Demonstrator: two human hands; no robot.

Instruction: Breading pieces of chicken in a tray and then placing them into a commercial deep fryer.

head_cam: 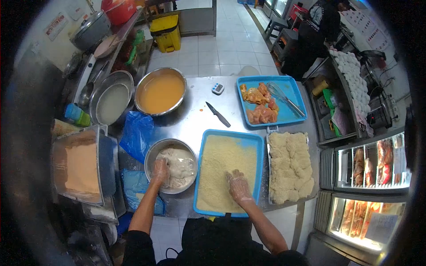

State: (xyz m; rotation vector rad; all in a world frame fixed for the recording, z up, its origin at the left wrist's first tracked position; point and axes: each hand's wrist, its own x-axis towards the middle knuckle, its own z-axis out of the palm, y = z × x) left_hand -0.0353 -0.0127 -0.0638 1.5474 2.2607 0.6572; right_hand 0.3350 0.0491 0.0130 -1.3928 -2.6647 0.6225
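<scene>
My left hand (160,170) reaches into a steel bowl (148,153) at its left side, where pieces lie in a pale, milky batter (179,163); its fingertips are partly hidden. Over a blue tray (262,159) of yellowish breadcrumbs (216,159), my right hand (239,188) rests with fingers apart, coated with crumbs or batter. A metal tray (269,186) to the right holds crumb-coated pieces (289,166). Behind it, another blue tray (289,103) bears raw marinated meat (261,113) and a wire whisk (286,99).
A knife (218,114) and a digital timer (217,88) lie mid-table. Bowls of orange liquid (161,91) and cloudy liquid (112,103) stand back left, near blue plastic bags (137,133). A tub of orange-tinted powder (81,166) is at left. A co-worker (313,33) stands back right.
</scene>
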